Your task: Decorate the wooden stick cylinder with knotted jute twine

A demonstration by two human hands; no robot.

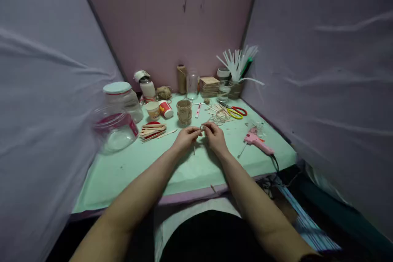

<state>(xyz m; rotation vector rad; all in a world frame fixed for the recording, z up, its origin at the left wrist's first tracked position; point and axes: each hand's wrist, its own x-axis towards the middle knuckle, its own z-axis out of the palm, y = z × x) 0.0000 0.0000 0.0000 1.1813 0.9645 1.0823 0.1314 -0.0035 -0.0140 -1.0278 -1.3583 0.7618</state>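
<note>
Above the middle of the table, my left hand (186,137) and my right hand (215,137) are close together, fingers closed in pinches. Between the fingertips is a thin, pale strand bent into a small loop (202,128); its material is too small to make out. A short thin end hangs below my left fingers. Just beyond my hands stands a twine-wrapped cup (184,112), upright and apart from them. A pink and white cutter-like tool (198,110) lies behind them, near a tangle of loose twine (219,115).
At right lie a pink glue gun (259,144) with its cable and scissors (236,111). Left are wooden sticks (153,131), clear plastic jars (119,137) and paper cups (166,109). Glue sticks (238,63), a twine ball (163,93) and a glass jar (192,85) stand behind.
</note>
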